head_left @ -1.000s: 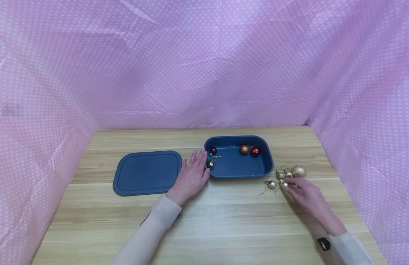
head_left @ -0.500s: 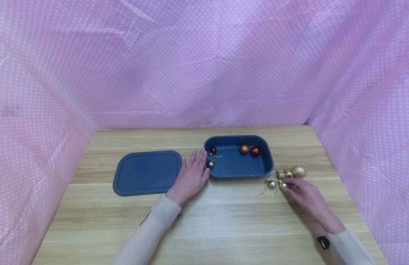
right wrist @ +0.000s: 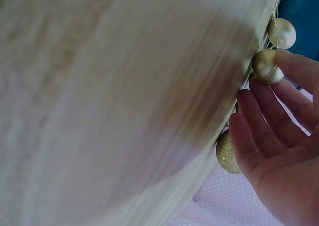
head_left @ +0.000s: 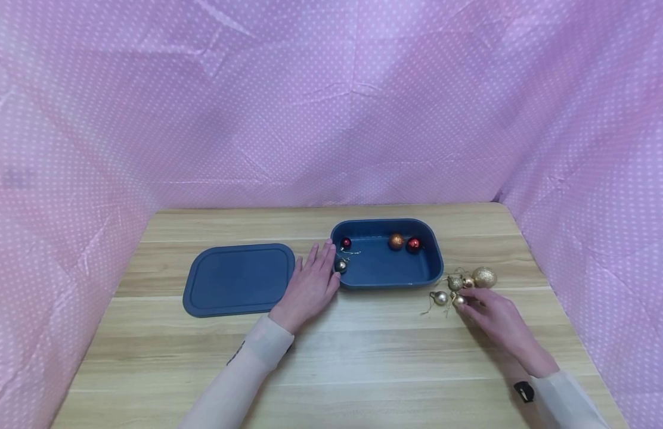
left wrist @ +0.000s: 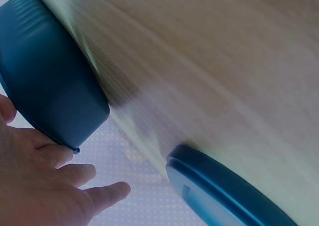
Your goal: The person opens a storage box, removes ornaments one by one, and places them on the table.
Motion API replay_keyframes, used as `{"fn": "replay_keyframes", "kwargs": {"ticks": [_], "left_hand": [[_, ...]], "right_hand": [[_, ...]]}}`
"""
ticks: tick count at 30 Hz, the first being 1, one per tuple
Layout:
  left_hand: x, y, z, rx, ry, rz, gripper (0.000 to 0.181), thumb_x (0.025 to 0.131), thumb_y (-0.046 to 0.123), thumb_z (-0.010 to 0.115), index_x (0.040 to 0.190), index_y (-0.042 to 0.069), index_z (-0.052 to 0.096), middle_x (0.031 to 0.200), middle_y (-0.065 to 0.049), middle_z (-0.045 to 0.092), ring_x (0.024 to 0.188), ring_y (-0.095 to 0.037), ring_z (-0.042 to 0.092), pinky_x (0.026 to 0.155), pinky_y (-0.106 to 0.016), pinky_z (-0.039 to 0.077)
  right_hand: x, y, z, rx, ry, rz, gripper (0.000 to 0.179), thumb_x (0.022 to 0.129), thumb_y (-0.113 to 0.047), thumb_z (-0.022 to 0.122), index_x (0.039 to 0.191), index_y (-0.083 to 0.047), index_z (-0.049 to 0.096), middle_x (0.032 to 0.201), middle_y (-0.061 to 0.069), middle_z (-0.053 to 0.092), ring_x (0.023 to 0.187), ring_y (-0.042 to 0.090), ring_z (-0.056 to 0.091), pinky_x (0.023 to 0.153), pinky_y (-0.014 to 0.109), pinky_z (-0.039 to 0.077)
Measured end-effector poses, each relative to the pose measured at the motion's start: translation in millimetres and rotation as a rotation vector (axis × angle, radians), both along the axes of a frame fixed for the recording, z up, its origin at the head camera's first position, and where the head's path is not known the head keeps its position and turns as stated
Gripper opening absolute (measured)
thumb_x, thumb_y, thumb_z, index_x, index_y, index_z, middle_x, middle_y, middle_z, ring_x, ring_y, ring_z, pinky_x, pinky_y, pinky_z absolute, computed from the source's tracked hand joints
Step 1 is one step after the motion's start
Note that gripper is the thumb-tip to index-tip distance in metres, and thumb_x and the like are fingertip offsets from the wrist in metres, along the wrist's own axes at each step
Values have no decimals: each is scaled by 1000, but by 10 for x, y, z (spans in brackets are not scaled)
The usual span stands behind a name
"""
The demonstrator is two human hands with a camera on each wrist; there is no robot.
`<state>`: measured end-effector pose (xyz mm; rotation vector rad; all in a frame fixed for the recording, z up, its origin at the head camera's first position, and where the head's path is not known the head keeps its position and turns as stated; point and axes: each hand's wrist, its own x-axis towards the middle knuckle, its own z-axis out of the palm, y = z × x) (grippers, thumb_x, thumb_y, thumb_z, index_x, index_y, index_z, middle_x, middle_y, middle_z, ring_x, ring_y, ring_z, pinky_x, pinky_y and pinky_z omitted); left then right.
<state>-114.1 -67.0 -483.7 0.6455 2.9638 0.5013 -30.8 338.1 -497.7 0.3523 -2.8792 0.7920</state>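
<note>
In the head view my left hand (head_left: 308, 292) rests with extended fingers against the left end of a dark blue box (head_left: 385, 268). A red bauble and a dark shiny bauble (head_left: 340, 266) lie inside near those fingers. An orange glittery bauble (head_left: 396, 241) and a larger red bauble (head_left: 414, 245) sit toward the box's right end. Beyond the box's right end, my right hand (head_left: 500, 319) pinches a small gold bauble (right wrist: 266, 66) between thumb and fingers, low at the tabletop. Around it are another shiny gold bauble (head_left: 440, 298), a glittery bauble (head_left: 455, 283) and a big gold glitter bauble (head_left: 484, 277).
A flat blue lid (head_left: 240, 280) lies on the wooden table (head_left: 331, 369) left of the box. Pink dotted cloth (head_left: 331, 119) hangs behind the table and along both sides. Thin gold strings trail from several baubles.
The pinched gold bauble and my right fingers have shifted very slightly to the left. My left hand, the box and the lid stay put.
</note>
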Motion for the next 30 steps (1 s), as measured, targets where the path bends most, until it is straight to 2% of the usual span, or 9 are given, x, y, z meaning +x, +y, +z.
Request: {"fn": "replay_keyframes", "kwargs": {"ticks": [4, 9, 14, 16, 19, 22, 25, 26, 30], "left_hand": [[-2, -2, -4, 3, -1, -1, 64, 111, 36, 39, 166, 8, 21, 172, -4, 16, 158, -34, 16, 119, -66, 23], [-2, -3, 1, 7, -7, 1, 64, 111, 36, 40, 166, 9, 21, 173, -4, 15, 159, -32, 13, 120, -66, 22], [-5, -4, 7, 8, -10, 1, 64, 112, 36, 40, 166, 9, 20, 173, -3, 14, 159, -31, 12, 120, -65, 22], [-6, -4, 7, 8, -12, 1, 64, 111, 36, 40, 166, 9, 20, 173, -3, 14, 159, -31, 12, 120, -65, 22], [-3, -8, 7, 10, -17, 1, 64, 111, 36, 40, 166, 9, 20, 173, -3, 14, 159, -31, 12, 120, -65, 22], [-1, -13, 9, 13, -21, 0, 64, 111, 37, 40, 166, 9, 20, 173, -3, 14, 159, -32, 13, 120, -65, 21], [-2, -13, 12, 15, -25, 0, 64, 111, 37, 40, 166, 9, 20, 173, -3, 15, 159, -31, 12, 120, -66, 21], [-2, -13, 16, 17, -26, 0, 64, 111, 37, 40, 166, 9, 20, 173, -3, 15, 159, -31, 12, 120, -66, 21], [-5, -14, 30, 23, -31, 1, 65, 111, 36, 42, 166, 9, 20, 173, -3, 14, 159, -31, 11, 120, -66, 21]], "right_hand": [[6, 9, 4, 1, 8, 5, 35, 86, -6, 82, 118, 4, 70, 109, 24, 72, 89, 41, 72, 76, 58, 59], [19, 18, 27, -2, 61, 11, 35, 86, -5, 81, 117, 4, 70, 109, 24, 73, 91, 43, 72, 76, 59, 59], [26, -12, 113, -15, 143, 1, 30, 86, -2, 79, 115, 0, 72, 110, 22, 74, 96, 45, 71, 81, 62, 56], [17, -40, 158, -11, 201, -7, 30, 84, 1, 80, 113, -1, 73, 109, 20, 75, 96, 44, 71, 81, 60, 55], [-6, -104, 228, -7, 269, -18, 30, 82, 2, 80, 111, -2, 74, 107, 17, 76, 96, 39, 72, 84, 52, 54], [-30, -195, 309, -22, 311, -26, 30, 81, 2, 81, 110, -3, 75, 105, 13, 77, 94, 34, 72, 92, 28, 52], [-64, -302, 375, -60, 348, -14, 29, 80, 2, 81, 108, -3, 76, 102, 10, 77, 91, 29, 71, 96, 7, 40], [-76, -340, 394, -76, 360, -5, 29, 80, 3, 81, 108, -3, 77, 101, 9, 77, 90, 28, 70, 96, 4, 35], [-135, -508, 444, -120, 398, 38, 29, 80, 5, 79, 107, -3, 77, 102, 11, 77, 92, 29, 70, 96, 5, 35]]}}
